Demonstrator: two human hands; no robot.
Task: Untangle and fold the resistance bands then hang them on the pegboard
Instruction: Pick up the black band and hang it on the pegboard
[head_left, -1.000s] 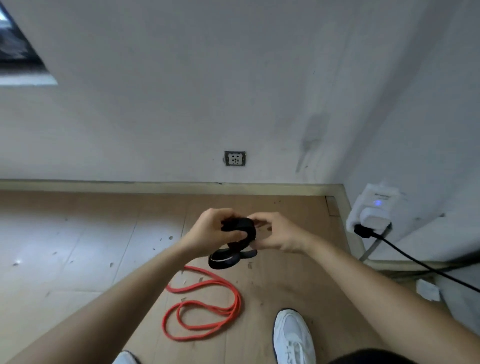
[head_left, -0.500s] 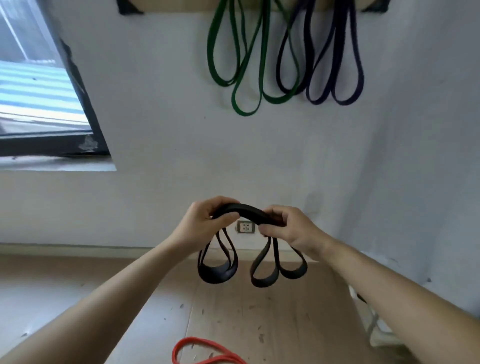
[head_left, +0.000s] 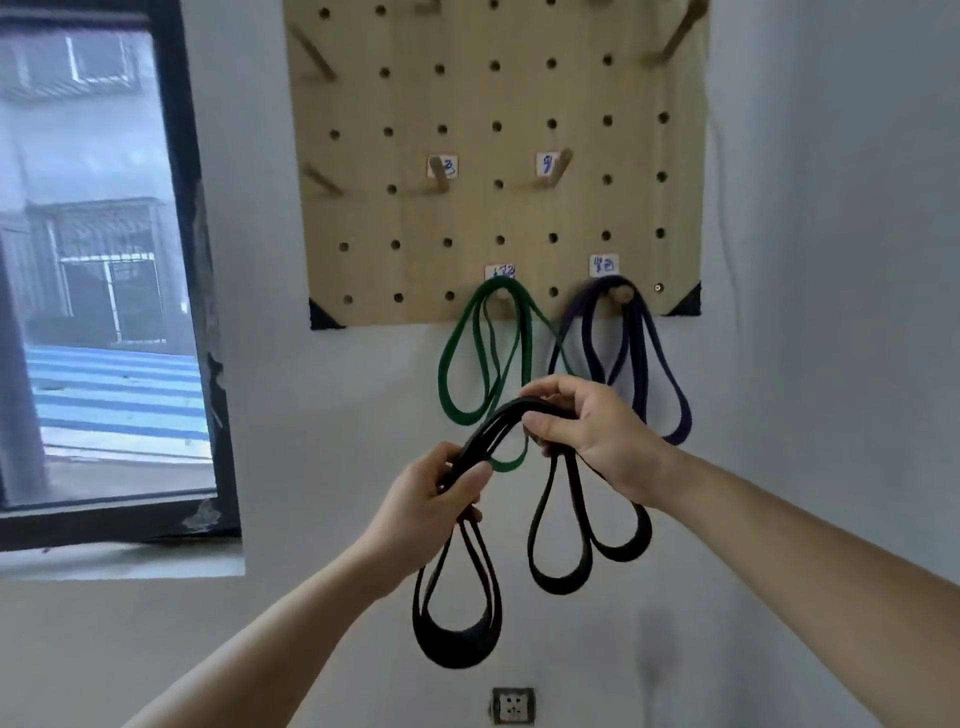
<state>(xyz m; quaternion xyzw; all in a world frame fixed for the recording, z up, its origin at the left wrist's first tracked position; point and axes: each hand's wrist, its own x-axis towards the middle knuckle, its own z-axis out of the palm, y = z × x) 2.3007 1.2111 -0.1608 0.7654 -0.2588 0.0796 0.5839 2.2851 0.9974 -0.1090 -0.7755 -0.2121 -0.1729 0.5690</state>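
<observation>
— Hands?
— Left hand (head_left: 431, 499) pinches the folded black band (head_left: 457, 649), loops dangling; right hand (head_left: 597, 436) grips its higher end (fingers curled over).
— Beyond?
— Far pegboard (head_left: 415, 98): green band (head_left: 447, 364), then purple band (head_left: 680, 426), each apparently on a peg.

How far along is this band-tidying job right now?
Done: a green band and a purple band hang folded from pegs on the bottom row of the pegboard. In hand: a black band, folded into loops, gripped by the left hand and right hand below the board. Left: hooking it on a free peg, such as a labelled one higher up. Other bands, if any, are out of view.
</observation>
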